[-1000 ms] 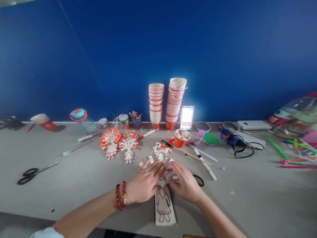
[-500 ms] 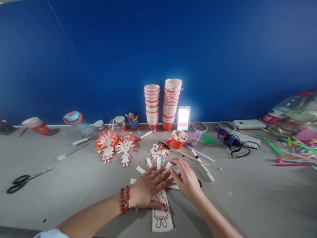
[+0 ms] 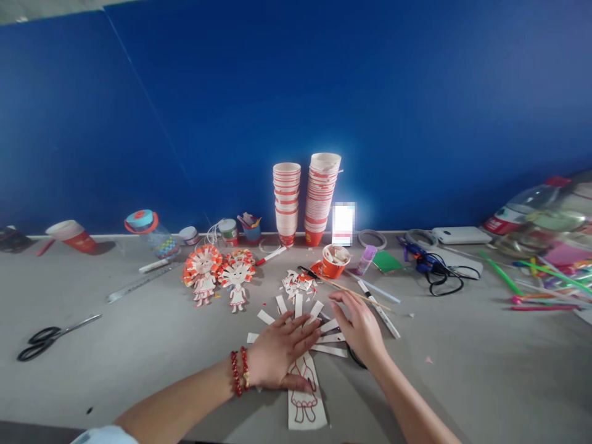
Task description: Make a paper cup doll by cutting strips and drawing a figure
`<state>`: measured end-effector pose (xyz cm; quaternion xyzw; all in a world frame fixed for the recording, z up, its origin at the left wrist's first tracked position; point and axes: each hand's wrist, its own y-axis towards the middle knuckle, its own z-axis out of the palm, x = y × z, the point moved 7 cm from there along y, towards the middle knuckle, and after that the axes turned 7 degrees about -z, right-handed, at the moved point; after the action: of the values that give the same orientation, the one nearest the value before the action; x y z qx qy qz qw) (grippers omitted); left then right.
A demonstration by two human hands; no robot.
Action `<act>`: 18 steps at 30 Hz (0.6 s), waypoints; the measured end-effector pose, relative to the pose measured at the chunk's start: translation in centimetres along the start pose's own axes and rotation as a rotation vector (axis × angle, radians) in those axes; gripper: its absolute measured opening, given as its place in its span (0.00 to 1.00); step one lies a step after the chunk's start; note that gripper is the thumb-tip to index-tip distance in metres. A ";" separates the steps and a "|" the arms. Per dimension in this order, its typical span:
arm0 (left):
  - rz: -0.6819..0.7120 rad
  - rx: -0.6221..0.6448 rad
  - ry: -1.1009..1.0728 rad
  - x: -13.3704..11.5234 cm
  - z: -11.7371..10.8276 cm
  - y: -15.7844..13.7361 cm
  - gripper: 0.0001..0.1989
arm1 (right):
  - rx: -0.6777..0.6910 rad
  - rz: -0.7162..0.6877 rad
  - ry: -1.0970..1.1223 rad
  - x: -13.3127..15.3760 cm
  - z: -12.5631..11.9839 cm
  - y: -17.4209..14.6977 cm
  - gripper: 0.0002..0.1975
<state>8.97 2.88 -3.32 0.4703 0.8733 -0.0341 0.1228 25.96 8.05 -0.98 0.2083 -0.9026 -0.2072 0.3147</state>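
My left hand (image 3: 282, 348) lies flat with fingers spread over the middle of a white paper cup cutout (image 3: 308, 410). White strips fan out from it around my fingers, and below my palm it bears a dress and legs drawn in dark red. To the right, my right hand (image 3: 363, 330) hovers beside the strip ends, its fingers loosely bent and the thumb apart, with nothing seen in it. A black loop, seemingly a scissors handle (image 3: 355, 357), shows between the right hand and the strips; the rest is hidden.
Paper scraps (image 3: 298, 283) and an orange cup of scraps (image 3: 335, 262) lie beyond my hands. Finished paper dolls (image 3: 237, 283) stand left of them. Two cup stacks (image 3: 287, 203) rise by the blue wall. Scissors (image 3: 50, 336) lie far left; a marker (image 3: 379, 308) lies right.
My right hand has moved right, away from my left hand and the strips, uncovering more strips on that side. The left hand stays pressed on the cutout; the view has shifted slightly.
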 end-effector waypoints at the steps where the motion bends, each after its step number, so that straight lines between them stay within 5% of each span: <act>1: 0.003 -0.002 0.000 0.0 0.0 0.0 0.46 | 0.014 0.004 -0.043 -0.2 -0.1 0.2 0.09; 11: -0.030 -0.118 0.025 -0.3 -1.4 0.0 0.44 | 0.307 0.003 -0.555 0.2 1.6 3.8 0.18; 18: -0.241 -0.463 -0.149 3.5 -6.5 -1.2 0.17 | 0.321 0.014 -0.649 -0.9 2.5 3.9 0.13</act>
<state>5.00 6.18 2.03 0.3184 0.8961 0.1173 0.2861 24.06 12.35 -1.24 0.1722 -0.9779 -0.1158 -0.0237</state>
